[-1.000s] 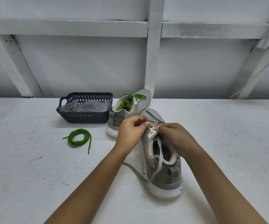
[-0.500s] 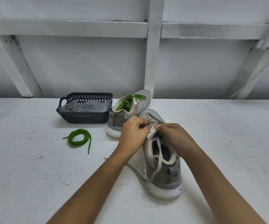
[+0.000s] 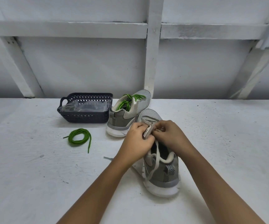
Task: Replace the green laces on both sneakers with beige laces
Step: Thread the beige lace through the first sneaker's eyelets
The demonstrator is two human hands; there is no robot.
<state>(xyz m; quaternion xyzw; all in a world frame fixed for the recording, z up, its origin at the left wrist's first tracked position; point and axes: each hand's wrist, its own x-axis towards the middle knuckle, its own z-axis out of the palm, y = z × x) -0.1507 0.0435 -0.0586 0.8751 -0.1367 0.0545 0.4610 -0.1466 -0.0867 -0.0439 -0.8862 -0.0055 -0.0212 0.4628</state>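
Medium-bright, even, diffuse light with a cool grey-white cast. Shadows soft. Faint one beside near sneaker (image 3: 161, 175), darker band on camera side of basket (image 3: 85, 118). Table (image 3: 33, 175) matte, flat white. Slight sheen on plastic bag (image 3: 88, 106) in basket. Wide-angle distortion: wall beams (image 3: 66, 29) bow and splay toward edges. Left hand (image 3: 137, 141) and right hand (image 3: 171, 136) slightly soft. Beige lace (image 3: 154, 167) low contrast against shoe. Mild compression smear throughout.

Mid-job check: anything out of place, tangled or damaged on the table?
Nothing damaged or spilled. The removed green lace lies coiled left of the far sneaker. The beige lace hangs slack over the near sneaker, whose eyelets the left hand and right hand work. Expected mid-lacing.
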